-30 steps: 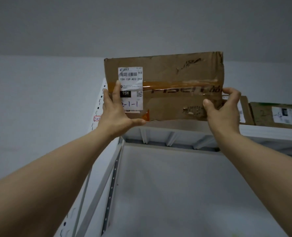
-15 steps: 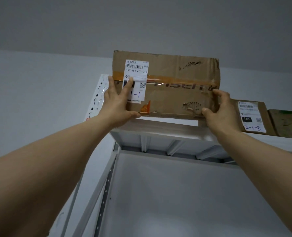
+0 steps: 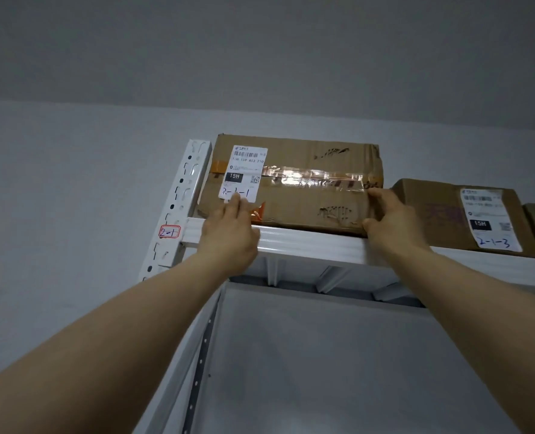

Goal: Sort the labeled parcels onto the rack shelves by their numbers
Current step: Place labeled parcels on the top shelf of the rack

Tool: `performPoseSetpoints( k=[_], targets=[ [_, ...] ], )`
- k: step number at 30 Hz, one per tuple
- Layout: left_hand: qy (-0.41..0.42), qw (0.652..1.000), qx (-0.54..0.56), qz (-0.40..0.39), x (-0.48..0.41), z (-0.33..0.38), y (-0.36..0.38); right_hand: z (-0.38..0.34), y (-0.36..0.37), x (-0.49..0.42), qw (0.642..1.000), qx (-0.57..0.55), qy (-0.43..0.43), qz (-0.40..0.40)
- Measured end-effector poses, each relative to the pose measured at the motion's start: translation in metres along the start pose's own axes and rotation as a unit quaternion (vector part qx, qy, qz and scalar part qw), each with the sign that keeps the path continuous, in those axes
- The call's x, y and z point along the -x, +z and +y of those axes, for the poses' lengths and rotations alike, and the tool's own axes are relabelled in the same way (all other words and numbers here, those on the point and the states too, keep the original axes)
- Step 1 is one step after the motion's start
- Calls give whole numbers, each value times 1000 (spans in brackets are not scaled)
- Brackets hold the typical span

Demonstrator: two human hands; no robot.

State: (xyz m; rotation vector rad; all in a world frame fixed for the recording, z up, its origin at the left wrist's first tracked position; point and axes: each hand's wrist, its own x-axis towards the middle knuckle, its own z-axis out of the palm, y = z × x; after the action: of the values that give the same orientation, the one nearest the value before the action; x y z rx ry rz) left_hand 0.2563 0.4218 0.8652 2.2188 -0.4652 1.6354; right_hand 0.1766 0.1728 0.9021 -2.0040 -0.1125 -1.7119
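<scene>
The cardboard parcel (image 3: 294,186) sits on the top shelf (image 3: 310,242) of the white rack, its front face toward the camera and its white label (image 3: 243,173) reading 2-1-1. The left hand (image 3: 228,233) lies flat against that face, grip spread, fingertips (image 3: 235,200) touching the label's lower edge. The right hand (image 3: 391,219) is at the parcel's right end, grip open around the lower corner, thumb below and fingers on the front. Left of the left grip, the rack upright (image 3: 181,202) carries a red-bordered tag (image 3: 169,232) marked 2-1. Right of the right grip, just beside the parcel, stands a second parcel (image 3: 441,217) labelled 2-1-3.
</scene>
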Motion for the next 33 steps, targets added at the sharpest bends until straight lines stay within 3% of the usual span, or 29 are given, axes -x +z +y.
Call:
performPoseSetpoints(
  k=[22,33],
  targets=[
    [6,996,-46,-74,10,19,0,10,23,-16,990,104,67,-61],
    [-17,994,-47,-97,9,24,-2,15,28,-9,990,116,45,-64]
  ],
)
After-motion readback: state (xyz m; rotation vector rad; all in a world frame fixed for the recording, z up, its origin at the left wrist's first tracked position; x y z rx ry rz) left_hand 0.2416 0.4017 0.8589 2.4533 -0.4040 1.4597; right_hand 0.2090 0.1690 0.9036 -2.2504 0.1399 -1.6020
